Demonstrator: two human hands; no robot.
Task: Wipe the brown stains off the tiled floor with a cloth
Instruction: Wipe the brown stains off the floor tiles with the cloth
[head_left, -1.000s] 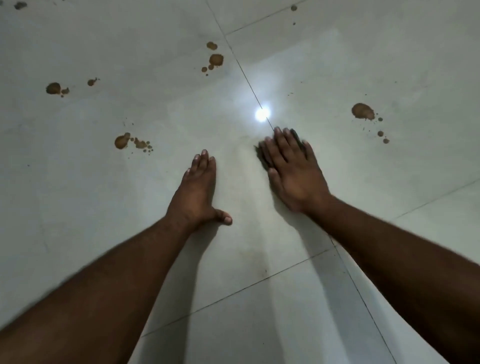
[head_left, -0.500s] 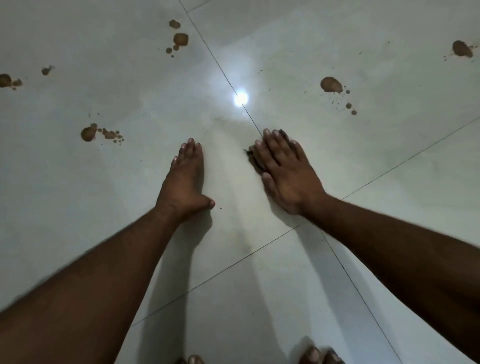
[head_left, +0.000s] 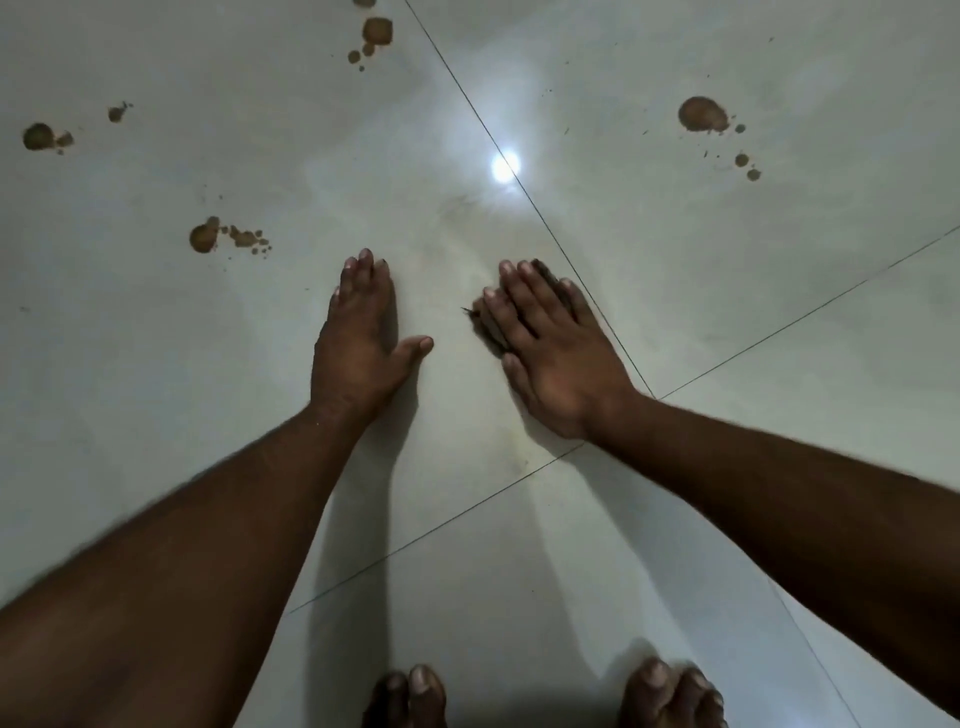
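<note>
My right hand (head_left: 556, 358) lies flat with straight fingers on a small dark cloth (head_left: 488, 327), of which only the edges show past my fingers. My left hand (head_left: 358, 338) rests flat on the pale tiled floor (head_left: 156, 389), thumb spread out, holding nothing. Brown stains lie around: one cluster (head_left: 205, 238) far left of my left hand, one at the left edge (head_left: 39, 136), one at the top (head_left: 376, 30), one at the upper right (head_left: 701, 113). Faint smears mark the tile between my hands.
Dark grout lines (head_left: 545, 228) cross just right of my right hand. A bright light reflection (head_left: 505, 167) sits beyond the hands. My bare toes (head_left: 410, 691) show at the bottom edge.
The view has tilted down and my toes have come into sight. My right hand with the cloth has slid towards me and a little left. My left hand stays flat on the floor.
</note>
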